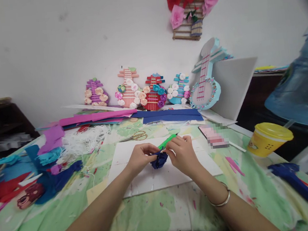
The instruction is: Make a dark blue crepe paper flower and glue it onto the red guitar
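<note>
One crumpled blue paper [159,162] is pinched between left hand [141,157] and right hand [183,156]; if pulled too hard, it could be torn between them.

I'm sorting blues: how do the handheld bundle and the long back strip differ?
The blue bundle is crumpled; the blue strip lies flat. The bundle is small and rounded; the strip, long. Left hand and right hand touch the bundle; neither touches the strip. Both are dark blue.

The dark blue piece [159,162] looks like crinkled paper from where I stand, the yellow tub [265,145] glossy plastic, the bangle [223,204] polished metal.
</note>
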A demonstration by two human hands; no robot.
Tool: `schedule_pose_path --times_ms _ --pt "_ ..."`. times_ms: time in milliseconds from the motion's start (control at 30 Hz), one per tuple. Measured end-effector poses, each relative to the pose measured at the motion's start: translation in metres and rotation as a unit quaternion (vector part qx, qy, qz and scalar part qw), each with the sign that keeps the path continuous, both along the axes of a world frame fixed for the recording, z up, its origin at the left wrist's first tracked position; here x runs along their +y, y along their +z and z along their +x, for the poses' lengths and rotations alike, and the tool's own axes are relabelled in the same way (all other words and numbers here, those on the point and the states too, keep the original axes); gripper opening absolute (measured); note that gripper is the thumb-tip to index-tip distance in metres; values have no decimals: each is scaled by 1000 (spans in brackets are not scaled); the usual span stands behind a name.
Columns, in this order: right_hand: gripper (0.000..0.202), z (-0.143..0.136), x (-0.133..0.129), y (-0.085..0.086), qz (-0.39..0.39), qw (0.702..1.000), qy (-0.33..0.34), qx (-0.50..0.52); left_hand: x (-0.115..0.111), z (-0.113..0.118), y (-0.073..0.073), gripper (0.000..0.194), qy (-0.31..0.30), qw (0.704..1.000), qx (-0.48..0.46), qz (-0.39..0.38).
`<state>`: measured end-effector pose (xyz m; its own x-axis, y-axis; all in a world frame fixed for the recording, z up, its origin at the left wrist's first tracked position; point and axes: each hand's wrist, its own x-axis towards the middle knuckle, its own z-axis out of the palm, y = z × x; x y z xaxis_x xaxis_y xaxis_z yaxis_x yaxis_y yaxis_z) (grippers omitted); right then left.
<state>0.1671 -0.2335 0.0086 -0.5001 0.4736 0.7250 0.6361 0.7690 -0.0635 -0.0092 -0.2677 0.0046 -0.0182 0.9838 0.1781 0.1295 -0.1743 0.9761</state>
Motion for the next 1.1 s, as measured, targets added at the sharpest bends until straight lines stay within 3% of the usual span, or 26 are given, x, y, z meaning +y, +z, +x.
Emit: schedule_pose_path --times_ms 133,267,600,833,1100 --pt "18 0 0 2 31 1000 -8 0 0 -2 -1 15 -6 999 36 36" --pt "22 1 -1 3 53 999 -3 -2 1 -5 0 18 -14 998 61 21" --pt "21 2 -1 0 124 991 45 -36 -8 -4 16 15 -29 969 238 50" --pt "20 2 -2 2 119 990 56 -53 -10 -2 17 13 -46 968 241 51" --pt "22 1 -2 1 95 990 66 -75 -8 -3 13 6 -73 979 192 1"
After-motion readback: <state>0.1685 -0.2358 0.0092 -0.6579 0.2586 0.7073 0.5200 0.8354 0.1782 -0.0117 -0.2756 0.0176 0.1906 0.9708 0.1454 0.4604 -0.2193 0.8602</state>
